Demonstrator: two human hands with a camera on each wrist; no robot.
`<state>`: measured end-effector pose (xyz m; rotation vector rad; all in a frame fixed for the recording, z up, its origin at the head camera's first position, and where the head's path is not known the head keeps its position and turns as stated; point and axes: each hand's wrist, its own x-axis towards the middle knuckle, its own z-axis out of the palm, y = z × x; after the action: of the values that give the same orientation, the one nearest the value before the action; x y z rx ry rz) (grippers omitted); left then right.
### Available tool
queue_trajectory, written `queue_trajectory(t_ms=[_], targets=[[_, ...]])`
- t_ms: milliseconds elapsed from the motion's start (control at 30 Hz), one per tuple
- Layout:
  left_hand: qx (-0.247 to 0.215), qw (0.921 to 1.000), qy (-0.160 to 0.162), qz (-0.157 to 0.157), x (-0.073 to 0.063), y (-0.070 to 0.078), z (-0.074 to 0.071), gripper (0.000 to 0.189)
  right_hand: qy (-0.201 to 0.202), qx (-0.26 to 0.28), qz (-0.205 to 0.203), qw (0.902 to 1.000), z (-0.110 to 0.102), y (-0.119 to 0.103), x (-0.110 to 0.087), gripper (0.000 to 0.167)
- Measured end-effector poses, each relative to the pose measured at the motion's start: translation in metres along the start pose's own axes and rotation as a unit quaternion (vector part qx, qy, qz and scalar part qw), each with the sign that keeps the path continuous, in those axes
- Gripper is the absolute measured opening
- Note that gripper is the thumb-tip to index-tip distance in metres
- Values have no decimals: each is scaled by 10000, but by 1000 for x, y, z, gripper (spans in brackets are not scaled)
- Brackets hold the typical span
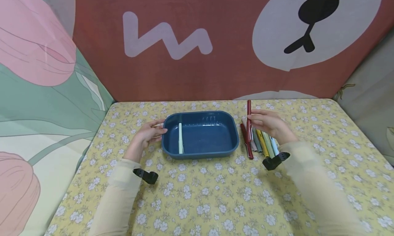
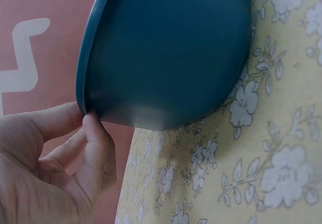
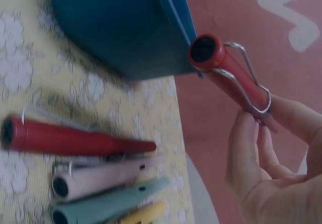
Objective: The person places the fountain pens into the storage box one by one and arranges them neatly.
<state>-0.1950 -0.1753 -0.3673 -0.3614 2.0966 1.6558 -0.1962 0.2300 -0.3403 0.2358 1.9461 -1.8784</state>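
The left hand (image 1: 149,132) pinches the long blue plastic tray (image 1: 206,136) at nine o'clock; the right hand (image 1: 269,123) pinches a thin red pen (image 1: 249,107). Hold it high to miss the three o'clock rim (image 1: 236,137).

Blue tray (image 1: 200,156), red pens (image 1: 249,121), yellow floral tablecloth (image 1: 191,195)

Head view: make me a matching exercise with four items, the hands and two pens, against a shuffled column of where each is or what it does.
Column one
1. Left hand
2. Right hand
3. Pale mint pen
4. Yellow pen

Column two
A. Lies inside the blue tray
B. Holds a red pen raised
C. Lies on the flowered cloth, to the right of the tray
D. Pinches the tray's rim at its left end

Right pairs: 1-D, 2-B, 3-A, 4-C
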Motion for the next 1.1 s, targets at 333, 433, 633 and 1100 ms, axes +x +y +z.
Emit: queue_trajectory(t_ms=[333, 433, 633, 1100], targets=[[-16, 10000, 24, 25, 1, -1, 0, 58, -38, 102, -204, 9997, 28, -4, 5, 65], [-26, 10000, 33, 26, 2, -2, 0, 59, -26, 132, -264, 9996, 36, -5, 7, 64], [-27, 10000, -8, 46, 1, -2, 0, 59, 16, 301, -242, 9993, 53, -5, 11, 62], [-27, 10000, -40, 64, 3, -3, -1, 59, 162, 234, -106, 9995, 87, -4, 21, 56]])
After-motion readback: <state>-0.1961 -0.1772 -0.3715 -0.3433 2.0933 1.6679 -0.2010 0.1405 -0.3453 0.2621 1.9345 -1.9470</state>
